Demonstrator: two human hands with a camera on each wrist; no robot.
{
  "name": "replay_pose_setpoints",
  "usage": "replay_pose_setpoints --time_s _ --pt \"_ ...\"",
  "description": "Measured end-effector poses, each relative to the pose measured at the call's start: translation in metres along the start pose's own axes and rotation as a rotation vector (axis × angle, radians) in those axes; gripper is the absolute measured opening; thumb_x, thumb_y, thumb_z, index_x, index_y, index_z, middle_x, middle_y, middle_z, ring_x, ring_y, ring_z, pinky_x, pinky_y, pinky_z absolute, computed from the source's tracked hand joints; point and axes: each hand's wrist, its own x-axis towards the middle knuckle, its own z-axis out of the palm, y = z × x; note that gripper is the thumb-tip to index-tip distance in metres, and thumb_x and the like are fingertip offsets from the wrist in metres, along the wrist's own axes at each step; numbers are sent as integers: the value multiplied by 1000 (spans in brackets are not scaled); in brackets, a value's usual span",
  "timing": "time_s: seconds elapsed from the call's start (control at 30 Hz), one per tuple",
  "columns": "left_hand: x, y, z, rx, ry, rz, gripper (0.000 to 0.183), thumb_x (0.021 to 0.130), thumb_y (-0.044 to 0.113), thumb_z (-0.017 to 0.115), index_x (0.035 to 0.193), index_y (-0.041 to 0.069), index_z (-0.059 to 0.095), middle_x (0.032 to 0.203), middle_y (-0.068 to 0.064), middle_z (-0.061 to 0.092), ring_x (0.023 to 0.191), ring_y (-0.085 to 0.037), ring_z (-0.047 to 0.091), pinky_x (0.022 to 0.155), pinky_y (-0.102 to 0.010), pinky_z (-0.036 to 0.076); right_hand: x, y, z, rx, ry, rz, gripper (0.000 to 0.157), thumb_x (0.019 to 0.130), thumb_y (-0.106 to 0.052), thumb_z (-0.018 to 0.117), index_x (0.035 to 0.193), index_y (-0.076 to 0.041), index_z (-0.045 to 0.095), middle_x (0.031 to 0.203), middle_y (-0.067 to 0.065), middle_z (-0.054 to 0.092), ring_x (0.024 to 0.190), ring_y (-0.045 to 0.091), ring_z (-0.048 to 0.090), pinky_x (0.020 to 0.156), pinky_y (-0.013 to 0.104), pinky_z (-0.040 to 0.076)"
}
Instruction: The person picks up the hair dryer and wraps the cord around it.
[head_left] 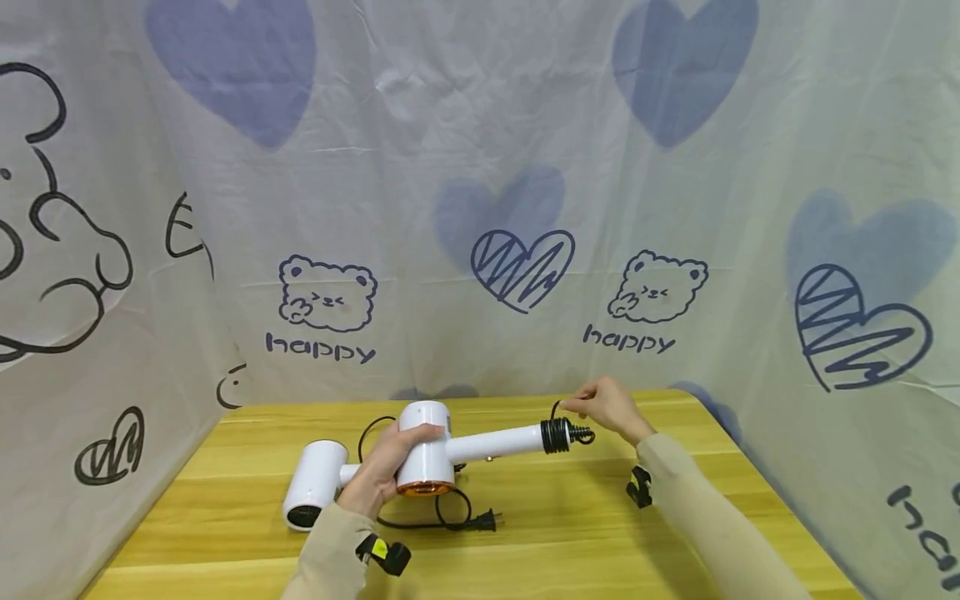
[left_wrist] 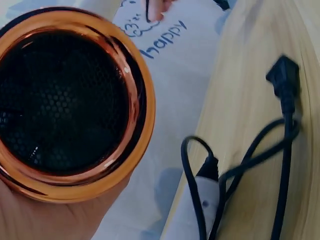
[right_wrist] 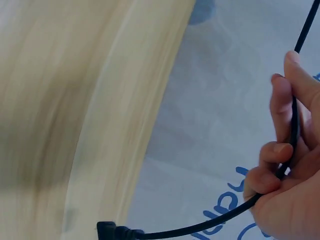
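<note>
My left hand (head_left: 382, 471) grips the head of a white hair dryer (head_left: 495, 445) above the table, its handle reaching right. A copper-coloured ring (left_wrist: 142, 100) surrounds the dark mesh end of that head in the left wrist view. Several turns of black cord (head_left: 555, 436) are wound round the handle's far end. To the right of it, my right hand (head_left: 609, 408) pinches the loose length of this cord. In the right wrist view the cord runs through the curled fingers (right_wrist: 281, 102), and a black plug (right_wrist: 106, 231) hangs at its end.
A second white hair dryer (head_left: 315, 483) lies on the wooden table (head_left: 570, 550) at the left, partly behind my left hand. Its black cord loops across the wood to a two-pronged plug (head_left: 483, 521). A printed white curtain (head_left: 420, 350) surrounds the table's back and sides.
</note>
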Motion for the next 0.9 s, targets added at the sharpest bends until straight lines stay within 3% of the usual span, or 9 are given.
replay_pose_setpoints --time_s 0.3,0.43,0.53,0.63,0.77,0.9 --pt "1 1 -2 156 -48 22 73 79 22 76 141 10 40 113 -19 60 86 -28 66 70 -45 60 -3 -19 5 57 18 -32 21 84 -37 76 91 -18 78 91 -1 73 76 17 58 66 28 48" --pt "2 2 -4 196 -25 23 76 78 22 77 142 10 38 115 -21 59 87 -29 66 69 -45 61 -4 -28 4 68 31 -42 21 84 -37 76 94 -18 78 97 1 73 78 18 58 67 29 47" --pt "2 1 -4 225 2 29 77 77 22 78 141 7 38 115 -21 59 86 -29 65 68 -44 60 -6 -33 3 68 36 -38 21 85 -36 75 97 -18 77 104 3 73 87 19 63 74 35 52" --pt "3 1 -2 279 43 75 75 74 21 80 136 3 42 113 -21 58 84 -28 64 68 -41 59 -8 -38 4 74 44 -27 20 86 -35 74 99 -19 77 109 3 73 92 19 65 79 37 54" --pt "3 1 2 346 105 133 72 72 20 82 131 0 45 110 -20 57 82 -27 62 66 -37 58 -11 -45 5 80 57 -50 18 87 -31 74 99 -18 77 108 5 74 82 17 62 69 30 50" --pt "7 1 4 357 157 139 77 71 21 82 133 1 41 112 -20 55 83 -28 61 65 -38 58 -15 -51 7 63 111 -72 17 87 -29 73 96 -16 78 103 5 75 71 14 57 60 25 44"
